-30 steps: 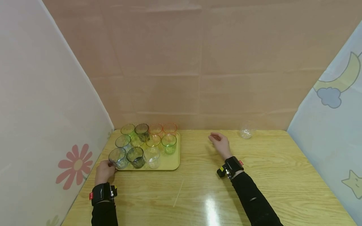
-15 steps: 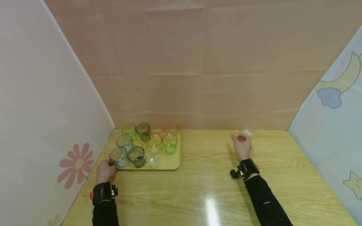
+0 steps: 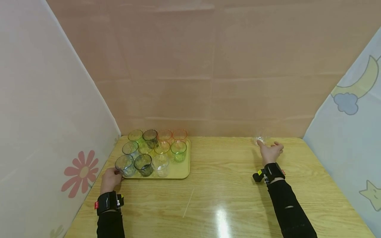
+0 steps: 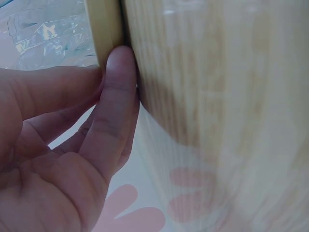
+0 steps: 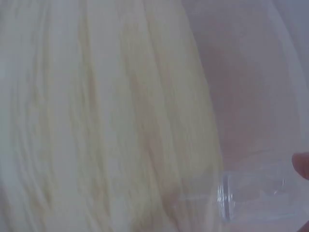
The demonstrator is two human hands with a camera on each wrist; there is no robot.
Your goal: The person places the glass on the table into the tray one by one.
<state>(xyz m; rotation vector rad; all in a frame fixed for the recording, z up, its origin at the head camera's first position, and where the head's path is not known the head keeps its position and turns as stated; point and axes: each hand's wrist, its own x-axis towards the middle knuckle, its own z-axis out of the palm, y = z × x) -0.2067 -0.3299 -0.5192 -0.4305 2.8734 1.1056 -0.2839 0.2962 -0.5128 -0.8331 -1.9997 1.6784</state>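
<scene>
At the front left corner of the yellow tray [image 3: 184, 169], my left hand [image 3: 110, 181] pinches the rim. The left wrist view shows thumb and fingertips meeting on the tray's edge [image 4: 107, 31]. Several tinted drinking glasses stand upright on the tray, among them a blue glass [image 3: 125, 166] beside that hand, a dark grey glass [image 3: 143, 166] and a colourless glass [image 3: 160, 166]. My right hand [image 3: 270, 154] is at the back right, thumb and fingers spread, just in front of a clear glass [image 3: 260, 138]. Whether it touches this glass [image 5: 260, 198] I cannot tell.
The wooden table [image 3: 220, 185] ends at a brown paper backdrop [image 3: 208, 82]. White printed panels stand at the left [image 3: 68, 109] and right [image 3: 357, 142]. A green glass [image 3: 178, 152] is nearest the tray's right edge.
My right hand has moved rightward across the back of the table to the clear glass, and its fingers have spread. The left hand and tray have stayed in place.
</scene>
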